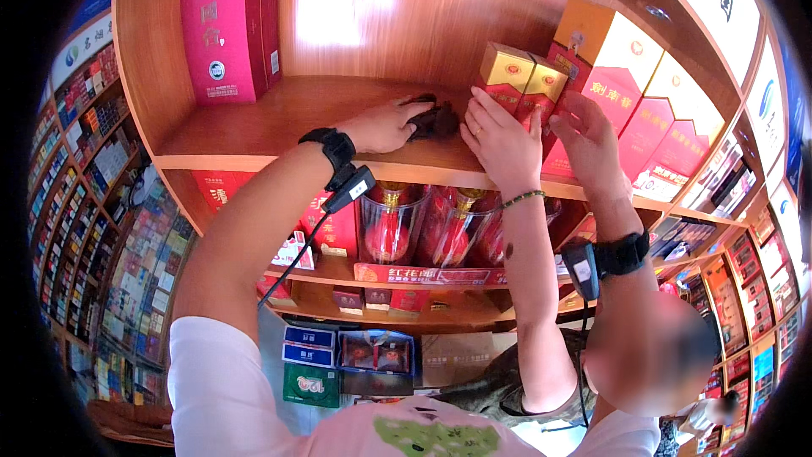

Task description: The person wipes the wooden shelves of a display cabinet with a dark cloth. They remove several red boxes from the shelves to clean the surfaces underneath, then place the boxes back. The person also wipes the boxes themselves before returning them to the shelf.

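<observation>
My left hand (380,129) presses on the wooden shelf (254,130) with its fingers around a dark, crumpled cloth (436,122). My right hand (590,139) is raised at the right end of the shelf, close to two small gold-and-red liquor boxes (515,79). Its fingertips are beside the right-hand small box; whether they grip it I cannot tell. Between my arms, another person's hand (504,136) with a green bead bracelet rests against the front of the small boxes. Larger gold, white and red liquor boxes (625,76) stand in a row behind and right of my right hand.
A tall magenta box (222,32) stands at the shelf's left end. Below are red bottles in clear cylinders (388,228) and a red price strip (431,275). Cartons (311,384) stand on the floor. The other person (650,355) is close at my right.
</observation>
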`<state>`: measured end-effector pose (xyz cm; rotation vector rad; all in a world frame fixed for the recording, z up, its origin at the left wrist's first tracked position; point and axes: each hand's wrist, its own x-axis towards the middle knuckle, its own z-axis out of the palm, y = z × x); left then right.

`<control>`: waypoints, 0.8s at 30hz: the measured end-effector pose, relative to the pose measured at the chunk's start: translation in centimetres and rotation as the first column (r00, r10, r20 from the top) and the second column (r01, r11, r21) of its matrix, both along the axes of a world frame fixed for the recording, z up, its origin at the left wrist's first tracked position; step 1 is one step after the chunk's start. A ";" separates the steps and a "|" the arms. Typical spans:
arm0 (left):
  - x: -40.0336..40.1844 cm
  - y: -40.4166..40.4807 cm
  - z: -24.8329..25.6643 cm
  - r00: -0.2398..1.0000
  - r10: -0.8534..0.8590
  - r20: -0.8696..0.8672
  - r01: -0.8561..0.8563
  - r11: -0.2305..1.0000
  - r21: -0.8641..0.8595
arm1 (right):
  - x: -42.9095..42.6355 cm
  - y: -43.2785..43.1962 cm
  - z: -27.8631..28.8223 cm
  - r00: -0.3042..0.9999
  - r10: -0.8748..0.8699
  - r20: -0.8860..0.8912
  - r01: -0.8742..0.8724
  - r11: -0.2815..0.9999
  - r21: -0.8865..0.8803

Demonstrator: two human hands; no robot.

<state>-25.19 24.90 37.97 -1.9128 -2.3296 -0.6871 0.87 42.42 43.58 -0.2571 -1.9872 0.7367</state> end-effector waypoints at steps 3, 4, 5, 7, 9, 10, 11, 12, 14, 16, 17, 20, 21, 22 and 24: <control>0.2 0.8 -0.3 0.998 -0.032 -0.061 0.036 0.997 0.074 | 0.1 1.3 -0.1 0.997 -0.075 0.006 0.074 0.996 0.045; 0.2 1.0 -0.2 0.998 -0.045 -0.044 0.048 0.995 0.083 | 0.1 1.5 -0.3 0.998 -0.055 0.000 0.055 0.998 0.023; 0.3 1.1 -0.1 0.998 -0.056 0.000 0.056 0.996 0.069 | 0.4 1.6 -0.4 0.999 -0.039 -0.007 0.039 0.999 0.002; 0.5 -0.2 0.5 0.995 -0.040 0.094 0.038 0.999 0.027 | -0.7 0.8 -1.0 0.997 -0.049 0.066 0.050 0.998 -0.023; -0.5 -0.1 -0.4 0.902 -0.097 0.421 0.013 0.980 0.197 | -1.2 -0.4 -1.5 0.989 -0.067 0.134 0.072 0.997 -0.038; -0.8 -0.1 -0.6 0.815 -0.146 0.561 -0.020 0.960 0.279 | -1.3 -1.1 -1.6 0.983 -0.077 0.167 0.085 0.996 -0.042; -1.3 -0.2 -0.7 0.883 -0.084 0.463 -0.068 0.951 0.302 | -1.3 -1.7 -1.5 0.976 -0.084 0.200 0.095 0.994 -0.046; -0.2 -0.1 0.2 0.931 -0.023 0.364 -0.103 0.941 0.323 | -0.8 -1.9 -1.4 0.932 -0.071 0.356 0.106 0.991 -0.081; 2.0 0.8 2.4 0.937 -0.025 0.349 -0.106 0.930 0.352 | -0.4 0.8 -2.7 0.947 0.009 0.322 0.035 0.991 -0.131; 3.3 1.5 4.2 0.850 -0.113 0.515 -0.085 0.935 0.345 | -1.5 2.2 -5.0 0.984 0.149 0.096 -0.130 0.974 -0.183; 3.6 2.0 4.6 0.837 -0.133 0.531 -0.076 0.933 0.352 | -1.7 2.6 -5.8 0.980 0.179 0.092 -0.156 0.965 -0.212; 4.5 3.8 5.2 0.778 -0.151 0.610 -0.079 0.940 0.333 | -2.3 2.5 -7.4 0.978 0.191 0.077 -0.164 0.949 -0.268; 5.1 3.7 5.6 0.728 -0.194 0.657 -0.031 0.949 0.314 | -2.7 2.6 -8.2 0.984 0.161 0.082 -0.136 0.960 -0.246; 6.4 3.8 6.6 0.670 -0.252 0.698 0.036 0.951 0.309 | -2.4 2.8 -8.4 0.990 0.111 0.085 -0.091 0.973 -0.213; 4.4 6.4 5.9 0.594 -0.403 0.696 0.134 0.903 0.409 | -2.3 2.3 -8.5 0.991 0.116 0.060 -0.105 0.981 -0.166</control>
